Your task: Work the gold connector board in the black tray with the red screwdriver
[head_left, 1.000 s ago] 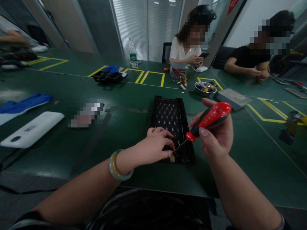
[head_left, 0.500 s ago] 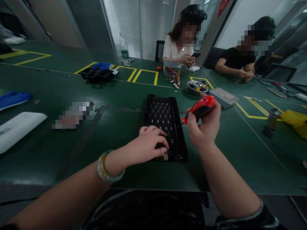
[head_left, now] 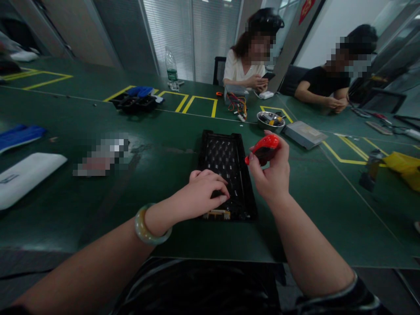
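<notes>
A black rectangular case panel (head_left: 220,153) with rows of small slots lies flat on the green table in front of me. My left hand (head_left: 210,192) rests over its left, near part, with thumb and forefinger pinched together; whatever is between them is too small to make out. At the panel's near end, a small gold-coloured connector strip (head_left: 218,215) shows below that hand. My right hand (head_left: 274,168) grips a screwdriver (head_left: 266,143) by its red and black handle, beside the panel's right edge. Its shaft is hard to see against the dark panel.
Beyond the panel stand a metal bowl (head_left: 271,124) of parts, a grey flat box (head_left: 304,134) and a bundle of wires (head_left: 238,105). To the left lie a white casing (head_left: 31,177) and a blue glove (head_left: 19,136). Two people sit across the table.
My right hand has moved left and slightly down with the screwdriver, closer to the panel. My left hand has drawn back slightly from the near end, baring more of the connector strip.
</notes>
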`<state>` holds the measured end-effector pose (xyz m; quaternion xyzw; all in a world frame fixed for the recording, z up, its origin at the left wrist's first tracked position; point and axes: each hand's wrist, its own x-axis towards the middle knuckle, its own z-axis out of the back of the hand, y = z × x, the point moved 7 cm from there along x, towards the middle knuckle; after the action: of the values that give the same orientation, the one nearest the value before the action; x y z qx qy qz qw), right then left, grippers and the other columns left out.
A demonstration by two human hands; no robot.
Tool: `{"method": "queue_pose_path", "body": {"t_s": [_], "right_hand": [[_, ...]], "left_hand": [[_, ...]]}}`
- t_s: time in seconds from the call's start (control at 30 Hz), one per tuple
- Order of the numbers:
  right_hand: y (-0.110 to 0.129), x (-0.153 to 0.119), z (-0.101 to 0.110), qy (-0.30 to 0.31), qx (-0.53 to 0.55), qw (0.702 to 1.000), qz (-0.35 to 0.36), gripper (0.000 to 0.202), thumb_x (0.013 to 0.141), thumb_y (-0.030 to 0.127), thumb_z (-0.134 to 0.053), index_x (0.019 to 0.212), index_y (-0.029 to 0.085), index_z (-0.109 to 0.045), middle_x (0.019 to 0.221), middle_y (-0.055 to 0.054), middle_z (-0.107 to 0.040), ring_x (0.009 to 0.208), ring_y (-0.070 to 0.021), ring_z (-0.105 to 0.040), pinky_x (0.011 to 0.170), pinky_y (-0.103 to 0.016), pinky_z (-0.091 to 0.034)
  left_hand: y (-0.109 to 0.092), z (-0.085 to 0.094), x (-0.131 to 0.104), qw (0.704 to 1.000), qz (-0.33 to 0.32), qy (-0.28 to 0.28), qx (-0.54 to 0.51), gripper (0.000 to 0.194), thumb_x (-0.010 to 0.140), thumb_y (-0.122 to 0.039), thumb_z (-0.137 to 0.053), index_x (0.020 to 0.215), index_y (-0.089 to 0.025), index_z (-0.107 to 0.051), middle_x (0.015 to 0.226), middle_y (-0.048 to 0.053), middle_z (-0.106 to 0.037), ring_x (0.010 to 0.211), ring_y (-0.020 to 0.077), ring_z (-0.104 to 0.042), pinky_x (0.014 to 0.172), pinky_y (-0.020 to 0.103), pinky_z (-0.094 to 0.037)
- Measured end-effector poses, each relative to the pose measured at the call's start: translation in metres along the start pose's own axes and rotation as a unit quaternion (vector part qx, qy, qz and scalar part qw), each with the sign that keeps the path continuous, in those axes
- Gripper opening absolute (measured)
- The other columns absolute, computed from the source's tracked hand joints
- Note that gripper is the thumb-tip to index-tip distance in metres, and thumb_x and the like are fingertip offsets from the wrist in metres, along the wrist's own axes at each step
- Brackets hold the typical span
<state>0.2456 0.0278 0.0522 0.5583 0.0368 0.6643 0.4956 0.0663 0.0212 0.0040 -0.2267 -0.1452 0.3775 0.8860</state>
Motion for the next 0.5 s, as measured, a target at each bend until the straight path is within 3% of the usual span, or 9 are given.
{"method": "queue_pose_path", "body": {"t_s": [0.13,0.23,0.33,0.5], "right_hand": [[0.005,0.0,0.005,-0.035,0.052,0.998,0.009,0.057,0.088,0.031,-0.065,0.14,0.029,-0.043,0.102,-0.006,-0.07,0.083,-0.0228,-0.068,0.075,-0.044,-0.058],[0.011,0.001,0.009,-0.061,0.103,0.993,0.026,0.053,0.089,0.032,-0.063,0.137,0.03,-0.044,0.104,-0.007,-0.067,0.087,-0.024,-0.068,0.077,-0.045,-0.058],[0.02,0.0,0.012,-0.063,0.147,0.986,0.045,0.048,0.088,0.032,-0.063,0.133,0.033,-0.046,0.115,-0.007,-0.063,0.087,-0.0225,-0.068,0.074,-0.043,-0.059],[0.03,-0.001,0.015,-0.06,0.184,0.981,0.034,0.044,0.087,0.033,-0.064,0.128,0.035,-0.049,0.139,-0.007,-0.052,0.082,-0.0184,-0.066,0.076,-0.044,-0.059]], "left_hand": [[0.007,0.002,0.002,1.0,0.013,-0.017,-0.007,0.017,0.096,-0.036,-0.059,0.098,-0.029,-0.074,0.117,-0.001,-0.073,0.118,0.024,-0.055,0.101,0.044,-0.027],[0.02,0.005,0.004,0.997,0.062,-0.045,-0.015,0.022,0.097,-0.041,-0.057,0.108,-0.029,-0.072,0.115,0.0,-0.073,0.118,0.0251,-0.057,0.103,0.045,-0.028],[0.03,0.009,0.005,0.993,0.094,-0.068,-0.012,0.029,0.097,-0.046,-0.055,0.117,-0.029,-0.07,0.121,0.002,-0.071,0.122,0.0268,-0.055,0.103,0.046,-0.029],[0.027,0.009,0.007,0.996,0.066,-0.057,0.014,0.025,0.101,-0.042,-0.053,0.115,-0.032,-0.071,0.122,-0.001,-0.071,0.123,0.025,-0.054,0.104,0.046,-0.03]]}}
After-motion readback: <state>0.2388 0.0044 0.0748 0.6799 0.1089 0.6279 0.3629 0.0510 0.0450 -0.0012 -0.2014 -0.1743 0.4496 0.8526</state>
